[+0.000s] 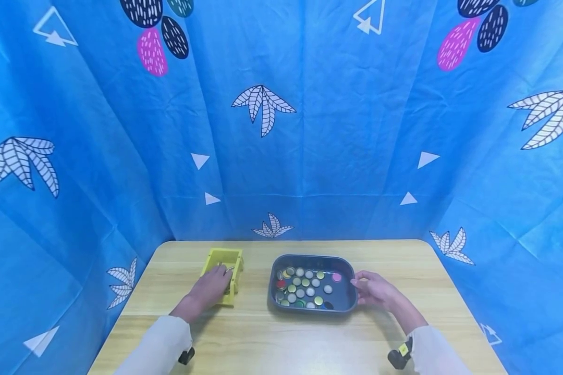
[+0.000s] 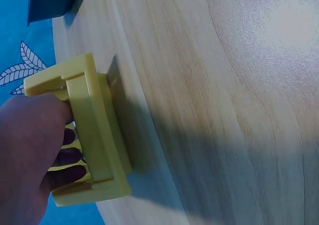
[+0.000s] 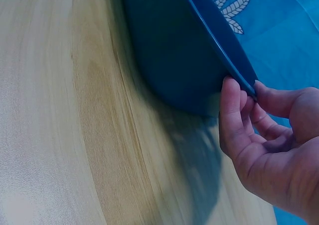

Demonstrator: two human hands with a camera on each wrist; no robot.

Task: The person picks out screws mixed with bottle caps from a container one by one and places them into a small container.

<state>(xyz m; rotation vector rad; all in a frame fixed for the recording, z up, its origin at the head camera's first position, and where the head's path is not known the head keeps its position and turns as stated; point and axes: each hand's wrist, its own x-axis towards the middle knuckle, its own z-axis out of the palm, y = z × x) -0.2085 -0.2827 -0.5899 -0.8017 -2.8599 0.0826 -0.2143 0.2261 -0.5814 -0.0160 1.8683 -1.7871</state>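
In the head view my left hand (image 1: 212,286) reaches into a small yellow bin (image 1: 235,285) at the left of the table. Its fingers are inside the bin in the left wrist view, where the yellow wall (image 2: 92,130) hides the fingertips. Small shiny metal bits show beside them; their kind is unclear. To the right stands a dark grey rectangular basin (image 1: 309,311) with several round bottle caps (image 1: 318,300) lying in it, mostly toward its left side. My right hand (image 1: 374,288) pinches the basin's right rim between thumb and fingers, seen close in the right wrist view.
A pale wooden table (image 1: 281,344) carries both containers, with a strip of tabletop between them. Blue patterned cloth (image 1: 338,172) hangs behind and on both sides. Black wrist cameras (image 1: 400,357) are strapped near the white sleeves.
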